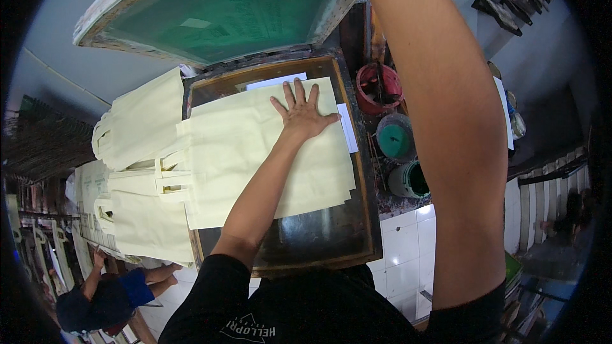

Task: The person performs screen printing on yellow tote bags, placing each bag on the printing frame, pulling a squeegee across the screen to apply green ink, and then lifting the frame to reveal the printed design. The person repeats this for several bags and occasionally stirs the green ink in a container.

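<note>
My left hand [302,113] lies flat, fingers spread, on a cream cloth tote bag [255,153] spread over a dark printing board with a wooden rim [361,172]. The bag's handles [172,175] hang off the board's left side. Above the board, a printing screen with green mesh [223,6] is tilted up. My right arm [440,121] reaches up past the screen's right corner and leaves the picture at the top, so my right hand is out of view. White paper strips [347,129] stick out from under the bag.
More cream tote bags [143,127] are stacked left of the board. Right of it stand a red bucket [379,86], a teal ink tub [395,139] and a green one [409,179]. A person [105,299] sits on the white-tiled floor at lower left.
</note>
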The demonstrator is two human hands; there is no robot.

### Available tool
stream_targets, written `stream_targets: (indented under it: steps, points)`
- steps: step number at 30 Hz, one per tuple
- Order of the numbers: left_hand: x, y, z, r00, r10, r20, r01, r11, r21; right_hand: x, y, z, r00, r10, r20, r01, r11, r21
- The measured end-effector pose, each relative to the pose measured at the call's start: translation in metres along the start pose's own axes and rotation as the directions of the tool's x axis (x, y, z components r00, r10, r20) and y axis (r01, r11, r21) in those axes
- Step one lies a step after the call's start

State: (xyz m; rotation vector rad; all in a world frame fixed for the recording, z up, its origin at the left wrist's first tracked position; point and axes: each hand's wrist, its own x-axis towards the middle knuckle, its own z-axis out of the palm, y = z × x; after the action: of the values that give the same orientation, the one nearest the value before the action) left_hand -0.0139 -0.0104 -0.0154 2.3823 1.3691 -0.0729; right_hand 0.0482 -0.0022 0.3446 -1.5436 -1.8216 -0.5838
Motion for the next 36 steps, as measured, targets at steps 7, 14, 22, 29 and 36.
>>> stream_targets:
  steps: [7, 14, 22, 29, 36]
  points:
    - [-0.002, 0.01, -0.011, 0.992, -0.098, 0.082, 0.1, 0.995, -0.02, -0.002, -0.001, 0.001, 0.999, -0.008, 0.037, 0.006, 0.999, 0.044]
    - [0.01, 0.015, -0.018, 0.982, -0.134, 0.135, 0.134, 0.991, 0.007, -0.017, -0.007, -0.017, 0.997, -0.003, 0.076, -0.007, 0.991, 0.137]
    - [-0.038, -0.028, -0.035, 0.884, 0.104, -0.456, -0.324, 0.84, -0.436, -0.073, -0.051, -0.022, 0.959, 0.152, 0.238, -0.204, 0.956, 0.211]
    - [-0.279, -0.091, -0.042, 0.974, -0.043, -0.223, -0.224, -0.021, -0.974, -0.253, -0.081, 0.006, 0.966, 0.075, 0.248, -0.162, 0.923, 0.35]
    - [-0.303, -0.11, 0.069, 0.989, -0.123, 0.085, 0.075, -0.083, -0.994, -0.367, -0.09, 0.082, 0.895, -0.114, 0.431, 0.074, 0.991, 0.11]
